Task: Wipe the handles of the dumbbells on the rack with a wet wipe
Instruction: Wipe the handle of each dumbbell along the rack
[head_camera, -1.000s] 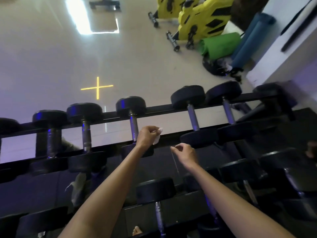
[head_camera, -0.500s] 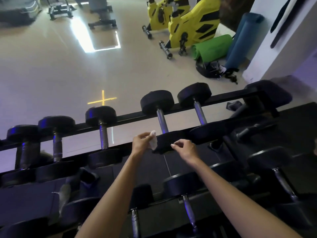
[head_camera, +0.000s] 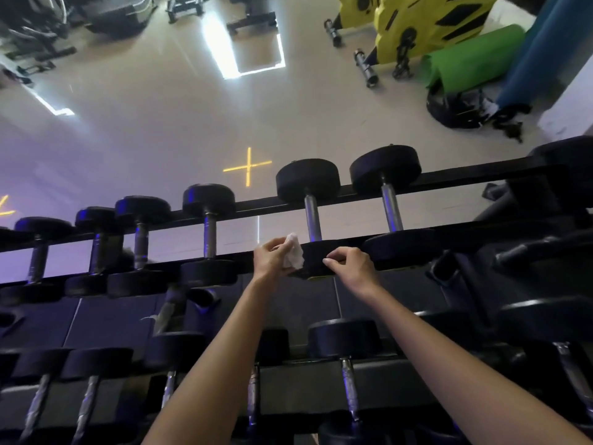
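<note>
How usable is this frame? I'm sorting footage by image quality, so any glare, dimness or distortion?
Head view: harsh light reflections glare on the floor; the rack and lower dumbbells sit dim under a purple tint; the wide-angle lens bows the rack's rails; the wet wipe in the left hand is readable.

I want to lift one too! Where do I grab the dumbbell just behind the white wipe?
Probably its bare metal handle, the thin bar between the two fat black heads. Come from above: the handle lies flat across the rack with open space over it.
</note>
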